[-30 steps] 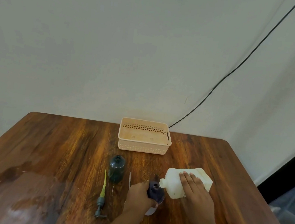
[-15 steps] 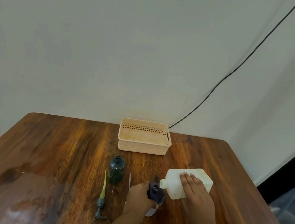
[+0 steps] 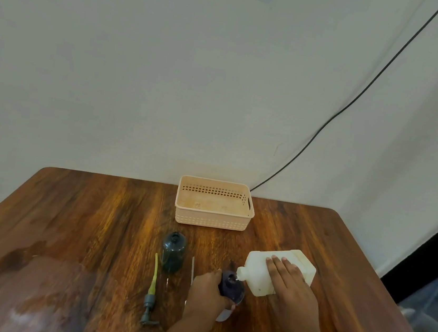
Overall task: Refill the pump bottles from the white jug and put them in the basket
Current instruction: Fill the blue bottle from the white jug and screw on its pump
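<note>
White jug (image 3: pixel 279 274): on the viewer's side of the basket (image 3: pixel 214 204) and a little to its right, apart from it. It is tipped onto its side.
Jug axis: the long axis runs from upper right to lower left. The spout points left, away from the basket's right end, and meets the mouth of the dark blue bottle (image 3: pixel 232 287).
Right hand (image 3: pixel 289 290): laid palm down on the jug's upper face, fingers straight and close together, pointing towards the basket. The thumb is hidden.
Left hand (image 3: pixel 207 292): fingers curled round the dark blue bottle from its left side, wrist towards the viewer.
Dark blue bottle: near-side of the basket's right half, with its open mouth up and no pump fitted.
Green bottle (image 3: pixel 173 252): upright, open-mouthed, just in front of the basket's left end.
Pump (image 3: pixel 151 292): lies flat beyond the green bottle from the basket. Its yellow-green tube points towards the basket and its grey head towards the viewer.
Desk (image 3: pixel 80 231): dark wood; the basket stands at its far edge.
</note>
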